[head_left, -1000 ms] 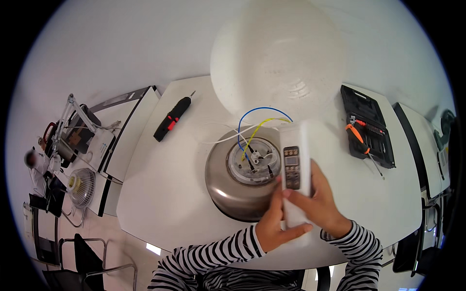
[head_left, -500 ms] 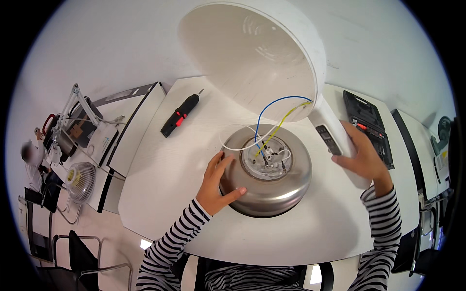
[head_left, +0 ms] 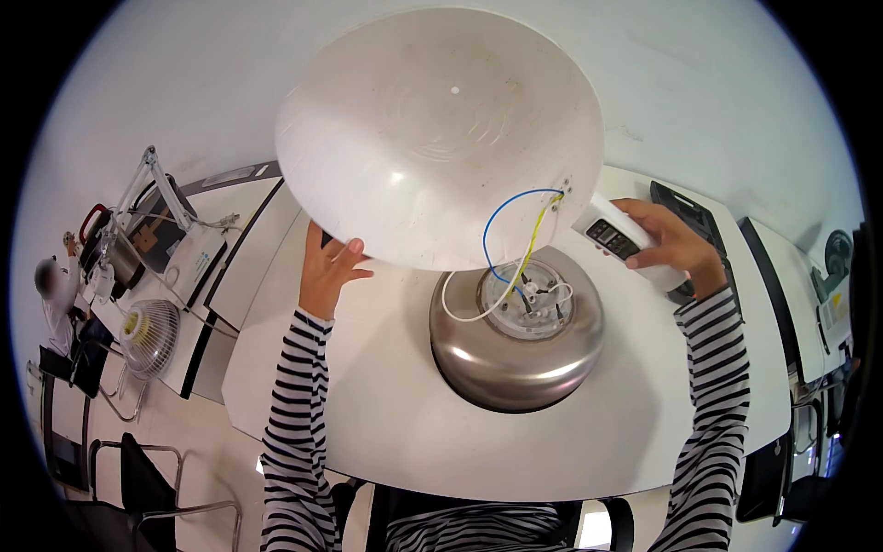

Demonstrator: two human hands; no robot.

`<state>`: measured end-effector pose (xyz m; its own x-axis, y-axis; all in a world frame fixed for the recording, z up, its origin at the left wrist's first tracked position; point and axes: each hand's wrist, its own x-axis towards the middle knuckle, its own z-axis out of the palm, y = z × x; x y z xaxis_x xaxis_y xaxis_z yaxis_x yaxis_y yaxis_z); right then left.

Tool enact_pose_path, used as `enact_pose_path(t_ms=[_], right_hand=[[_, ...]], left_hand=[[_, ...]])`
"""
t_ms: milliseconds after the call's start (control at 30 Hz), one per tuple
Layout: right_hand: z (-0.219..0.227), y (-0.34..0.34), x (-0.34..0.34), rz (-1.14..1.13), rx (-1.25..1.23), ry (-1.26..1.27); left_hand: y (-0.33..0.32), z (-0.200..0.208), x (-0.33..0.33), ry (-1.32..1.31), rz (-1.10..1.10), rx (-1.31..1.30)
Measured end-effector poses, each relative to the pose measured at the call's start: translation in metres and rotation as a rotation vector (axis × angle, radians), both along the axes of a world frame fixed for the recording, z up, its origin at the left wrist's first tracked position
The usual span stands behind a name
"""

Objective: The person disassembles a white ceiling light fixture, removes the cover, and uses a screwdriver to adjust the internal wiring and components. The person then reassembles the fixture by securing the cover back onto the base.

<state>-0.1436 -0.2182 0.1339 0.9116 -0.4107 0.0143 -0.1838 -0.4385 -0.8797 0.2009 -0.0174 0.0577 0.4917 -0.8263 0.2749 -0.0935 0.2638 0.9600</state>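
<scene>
Above the white table (head_left: 395,432), the left hand (head_left: 329,272) gripped the near-left rim of a white dome shade (head_left: 440,138), tilted up so its hollow faced the person. The right hand (head_left: 676,244) was closed around a white remote (head_left: 627,247), long axis slanting up-left toward the shade's right edge, just beside it. Blue and yellow wires (head_left: 515,239) ran down from the shade to a metal lamp base (head_left: 517,333) between both arms. A small fan (head_left: 147,336) stood on a desk at left.
</scene>
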Motion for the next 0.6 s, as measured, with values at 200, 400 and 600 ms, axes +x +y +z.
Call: enact_pose_path(t_ms=[200, 400, 600], right_hand=[[-0.012, -0.014, 0.011, 0.012, -0.041, -0.004], [-0.027, -0.029, 0.022, -0.088, -0.388, -0.035], [-0.055, -0.044, 0.051, -0.321, -0.716, -0.233]], left_hand=[[-0.007, 0.003, -0.019, 0.123, 0.004, -0.01], [0.009, -0.008, -0.041, 0.097, 0.065, -0.076], [0.016, -0.016, -0.063, -0.039, 0.296, -0.137]])
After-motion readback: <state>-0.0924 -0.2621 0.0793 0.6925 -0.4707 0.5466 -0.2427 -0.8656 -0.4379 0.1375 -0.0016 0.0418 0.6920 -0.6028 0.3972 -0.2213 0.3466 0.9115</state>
